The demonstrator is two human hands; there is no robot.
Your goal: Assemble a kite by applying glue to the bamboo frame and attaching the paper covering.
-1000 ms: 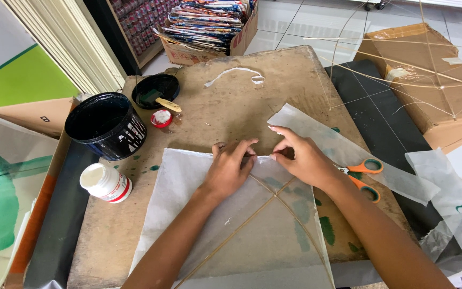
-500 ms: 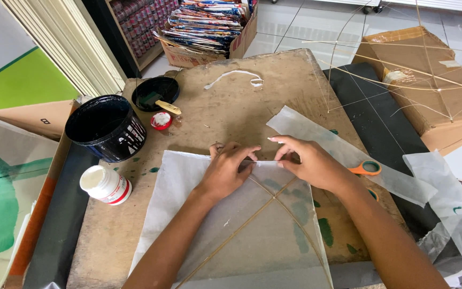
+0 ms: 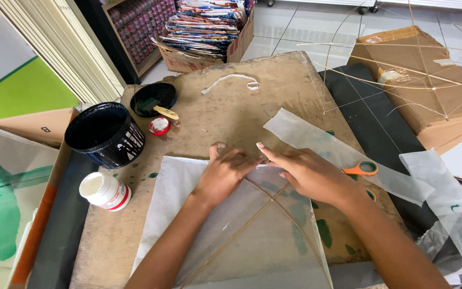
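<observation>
A sheet of thin white translucent paper (image 3: 188,214) lies on a worn brown board (image 3: 274,91), with thin bamboo sticks (image 3: 241,227) crossing over it. My left hand (image 3: 223,174) presses flat on the paper's upper edge. My right hand (image 3: 308,174) rests beside it, fingers stretched out, fingertips on the same folded edge. Both hands touch near the paper's top corner. Neither hand grips anything.
A black bucket (image 3: 105,134), a white glue bottle (image 3: 105,191), a black lid with a brush (image 3: 153,99) and a small red cap (image 3: 160,126) sit left. Orange scissors (image 3: 362,168) lie under a paper strip (image 3: 343,155) right. Cardboard box (image 3: 423,80) and stick frames far right.
My right hand has slid left along the paper's top edge toward my left hand. The scissors' handle is more exposed.
</observation>
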